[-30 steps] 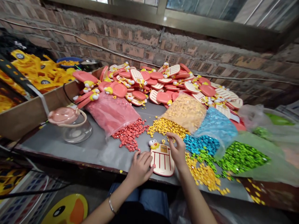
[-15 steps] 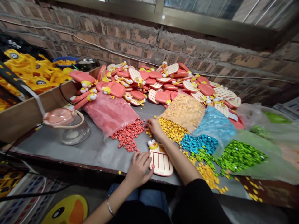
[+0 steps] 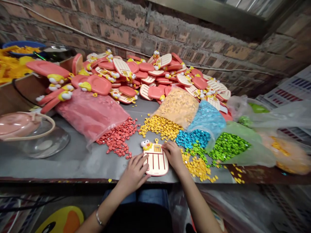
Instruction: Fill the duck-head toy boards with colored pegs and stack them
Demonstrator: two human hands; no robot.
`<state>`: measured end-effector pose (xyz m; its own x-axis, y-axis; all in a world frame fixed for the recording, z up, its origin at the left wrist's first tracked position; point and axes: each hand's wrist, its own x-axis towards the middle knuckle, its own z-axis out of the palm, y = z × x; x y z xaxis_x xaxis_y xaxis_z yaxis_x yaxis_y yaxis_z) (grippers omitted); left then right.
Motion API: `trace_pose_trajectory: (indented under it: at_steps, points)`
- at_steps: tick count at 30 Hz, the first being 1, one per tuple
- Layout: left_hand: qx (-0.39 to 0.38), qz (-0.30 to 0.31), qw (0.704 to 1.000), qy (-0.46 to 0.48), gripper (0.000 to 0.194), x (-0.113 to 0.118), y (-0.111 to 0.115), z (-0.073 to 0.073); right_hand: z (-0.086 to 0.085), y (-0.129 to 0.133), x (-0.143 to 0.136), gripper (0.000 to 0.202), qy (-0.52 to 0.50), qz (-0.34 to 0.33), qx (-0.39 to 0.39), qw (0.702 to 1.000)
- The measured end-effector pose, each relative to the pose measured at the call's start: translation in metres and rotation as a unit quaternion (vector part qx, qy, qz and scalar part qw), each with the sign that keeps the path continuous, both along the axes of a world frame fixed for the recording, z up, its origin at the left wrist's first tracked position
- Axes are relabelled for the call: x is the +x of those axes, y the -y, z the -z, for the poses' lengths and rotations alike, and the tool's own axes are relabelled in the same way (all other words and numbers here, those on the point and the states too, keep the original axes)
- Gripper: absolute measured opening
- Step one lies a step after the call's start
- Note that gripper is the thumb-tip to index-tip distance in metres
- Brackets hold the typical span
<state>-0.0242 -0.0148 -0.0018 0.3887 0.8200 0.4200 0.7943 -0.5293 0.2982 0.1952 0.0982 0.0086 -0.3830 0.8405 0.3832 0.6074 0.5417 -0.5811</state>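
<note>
A cream toy board (image 3: 157, 163) with red grooves, a red rim and a yellow-beaked, big-eyed head lies flat near the table's front edge. My left hand (image 3: 134, 170) rests against its left side, fingers spread, fingertips on the surface. At the upper right edge, beside a small gold panel (image 3: 157, 148), the fingers of my right hand (image 3: 173, 155) are drawn together; whatever they may hold is hidden. Small yellow beads (image 3: 160, 126) lie just behind the board. Red beads (image 3: 120, 137) are spread to its left, and blue beads (image 3: 193, 138) to its right.
Pink (image 3: 92, 113), pale orange (image 3: 178, 105) and blue (image 3: 207, 115) bags stand behind the beads. Green beads (image 3: 229, 145) and yellow pieces (image 3: 198, 166) lie right. Many similar toys (image 3: 148, 66) are heaped against the brick wall. A glass jug (image 3: 46, 142) stands left.
My right hand has come back from the yellow beads to the board's upper right edge. My left hand stays at the board's left side. The view has shifted to the right.
</note>
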Motion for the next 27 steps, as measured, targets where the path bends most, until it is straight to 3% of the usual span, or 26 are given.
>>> trace_pose_trajectory:
  at_steps: [4,9,12,16,19,22,25,27]
  points:
    - [-0.009,0.009,1.0,-0.012,0.015,-0.001,-0.001,0.0,0.002,0.0,0.0,0.017,0.063,-0.018,0.025,0.998]
    - [-0.019,0.011,1.0,-0.011,0.015,0.0,-0.001,-0.002,-0.009,0.013,0.01,0.018,0.058,-0.078,-0.034,0.995]
    - [-0.013,0.01,1.0,-0.001,0.014,0.0,-0.001,-0.003,-0.008,0.019,0.011,0.01,0.023,-0.062,-0.066,0.996]
    - [-0.012,0.003,1.0,0.0,0.015,0.0,0.0,-0.001,-0.002,0.02,-0.011,0.031,-0.042,-0.042,-0.124,0.991]
    - [-0.013,0.005,1.0,0.01,0.019,0.0,0.0,0.002,0.001,0.019,-0.037,0.033,-0.073,-0.062,-0.127,0.987]
    - [-0.02,0.0,0.999,0.03,0.026,0.0,0.001,0.004,-0.003,0.022,-0.049,0.029,-0.072,-0.122,-0.147,0.979]
    - [-0.042,-0.019,0.998,0.052,0.041,0.0,0.001,0.004,-0.013,0.021,-0.043,0.033,-0.061,-0.219,-0.212,0.951]
    - [-0.049,-0.022,0.997,0.054,0.046,0.001,0.001,0.003,-0.022,0.017,-0.039,0.031,-0.072,-0.228,-0.229,0.944]
